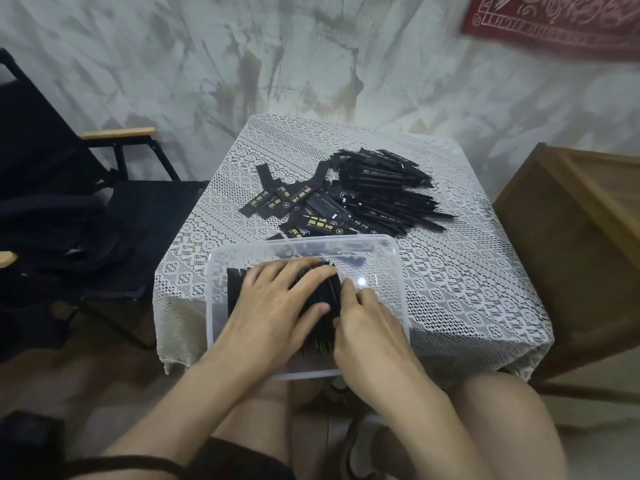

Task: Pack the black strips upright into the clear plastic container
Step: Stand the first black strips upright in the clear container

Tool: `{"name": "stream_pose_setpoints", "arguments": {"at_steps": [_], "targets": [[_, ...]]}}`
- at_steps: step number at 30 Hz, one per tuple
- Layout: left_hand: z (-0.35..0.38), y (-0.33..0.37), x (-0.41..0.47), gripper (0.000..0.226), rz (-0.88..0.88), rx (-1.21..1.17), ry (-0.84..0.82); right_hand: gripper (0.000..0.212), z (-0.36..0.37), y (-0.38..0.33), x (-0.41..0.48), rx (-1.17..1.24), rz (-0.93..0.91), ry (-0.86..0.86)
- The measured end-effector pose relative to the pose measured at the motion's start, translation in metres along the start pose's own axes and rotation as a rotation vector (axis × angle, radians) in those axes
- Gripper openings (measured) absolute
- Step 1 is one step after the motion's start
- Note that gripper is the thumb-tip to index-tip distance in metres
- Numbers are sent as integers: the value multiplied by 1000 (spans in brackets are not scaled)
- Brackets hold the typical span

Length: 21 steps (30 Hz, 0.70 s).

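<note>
left hand (277,299) lies flat, fingers spread, on the packed strips (237,289) standing in the left half of the clear container (398,271). press evenly so they stay upright. right hand (367,327), fingers bent, meets the row's right end; any pinch i cannot tell. loose strips (374,192) pile just beyond, far side.

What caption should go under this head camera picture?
The left hand and right hand steady upright black strips in the clear container; a pile lies on the lace-covered table.
</note>
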State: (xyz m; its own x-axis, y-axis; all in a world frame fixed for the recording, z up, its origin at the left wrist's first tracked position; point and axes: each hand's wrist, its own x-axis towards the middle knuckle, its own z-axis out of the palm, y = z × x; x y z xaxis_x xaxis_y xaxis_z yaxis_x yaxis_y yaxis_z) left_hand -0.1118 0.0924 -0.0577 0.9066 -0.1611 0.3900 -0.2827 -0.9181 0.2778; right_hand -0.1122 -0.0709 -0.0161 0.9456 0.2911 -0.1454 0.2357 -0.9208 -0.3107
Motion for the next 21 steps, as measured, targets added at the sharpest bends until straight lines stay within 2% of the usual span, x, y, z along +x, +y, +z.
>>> {"name": "stream_pose_setpoints", "arguments": {"at_steps": [7, 13, 21], "targets": [[0, 7, -11, 57, 11, 101, 87, 68, 5, 5, -1, 65, -69, 54], [1, 12, -17, 56, -113, 158, 166, 66, 0, 3, 6, 113, -161, 141], [1, 7, -11, 57, -114, 133, 145, 36, -7, -2, 1, 38, -114, 118]]}}
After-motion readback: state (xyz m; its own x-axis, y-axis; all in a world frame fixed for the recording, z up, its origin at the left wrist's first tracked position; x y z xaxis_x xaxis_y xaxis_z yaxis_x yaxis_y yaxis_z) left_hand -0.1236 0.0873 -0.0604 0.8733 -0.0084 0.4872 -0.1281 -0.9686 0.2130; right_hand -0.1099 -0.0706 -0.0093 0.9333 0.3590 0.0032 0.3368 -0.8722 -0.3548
